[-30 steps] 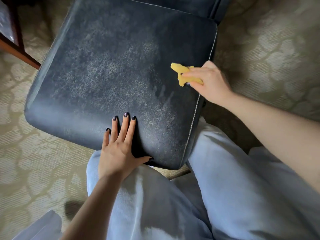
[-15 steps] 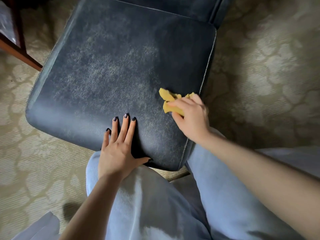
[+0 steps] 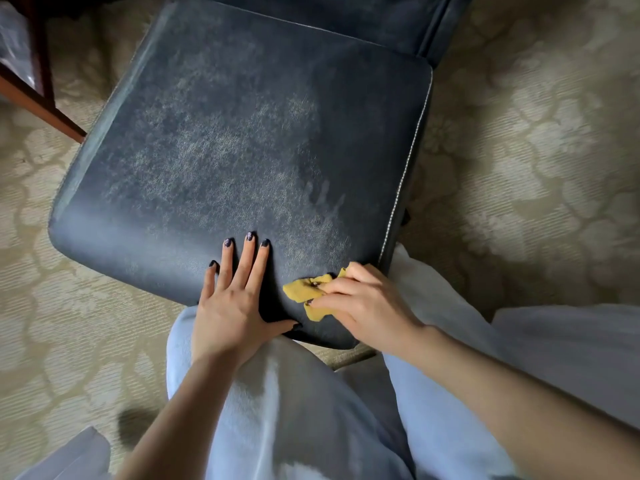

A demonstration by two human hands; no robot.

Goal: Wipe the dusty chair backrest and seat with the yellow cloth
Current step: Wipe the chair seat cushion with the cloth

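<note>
While the left hand lies flat on the front edge of the dark chair seat, low in the middle of the frame, its fingers are straight and slightly spread, the thumb points right along the seat's front rim, and it holds nothing. Just beside it to the right, the right hand has its fingers curled over a small crumpled yellow cloth, gripping it and pressing it down on the seat's front right corner. Two yellow flaps of the cloth stick out to the left from under the fingertips. A pale film of dust covers the middle of the seat, with a few darker streaks through it right of centre, and the strip along the right edge looks darker than the middle. A line of light stitching runs down the seat's right side. Only the lowest part of the backrest shows, at the top of the frame. Pale blue trousers fill the bottom of the frame, up against the seat's front. A beige flower-patterned carpet lies all around, and a reddish wooden furniture frame stands in the upper left.
</note>
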